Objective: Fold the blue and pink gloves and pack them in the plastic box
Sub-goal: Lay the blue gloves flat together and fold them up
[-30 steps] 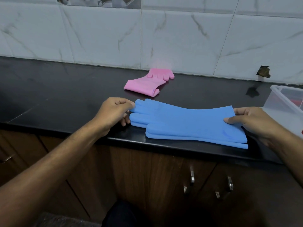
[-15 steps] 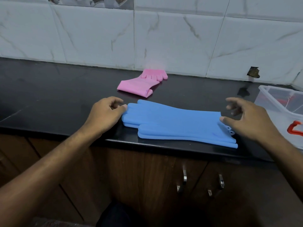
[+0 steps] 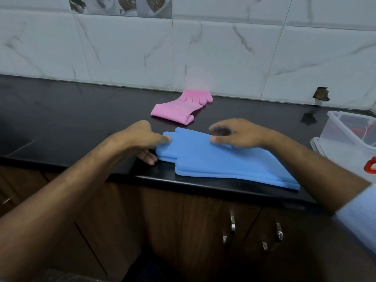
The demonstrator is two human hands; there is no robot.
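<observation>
Two blue gloves (image 3: 219,157) on black counter (image 3: 61,119) (marble-tiled wall (image 3: 223,53)); left hand (image 3: 140,137) pinching fingertips, right hand (image 3: 240,135) spread.

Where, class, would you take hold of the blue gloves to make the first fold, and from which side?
Probably at the finger end of the blue gloves, coming from the left: they lie flat and stacked, fingers pointing left, where the left hand already pinches them. The right hand rests mid-length.

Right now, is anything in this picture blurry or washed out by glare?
Head view: both hands, left and right, are motion-blurred; blue gloves stay fairly sharp; the pink gloves cast a faint pink glow on the tiled wall; no harsh glare.
</observation>
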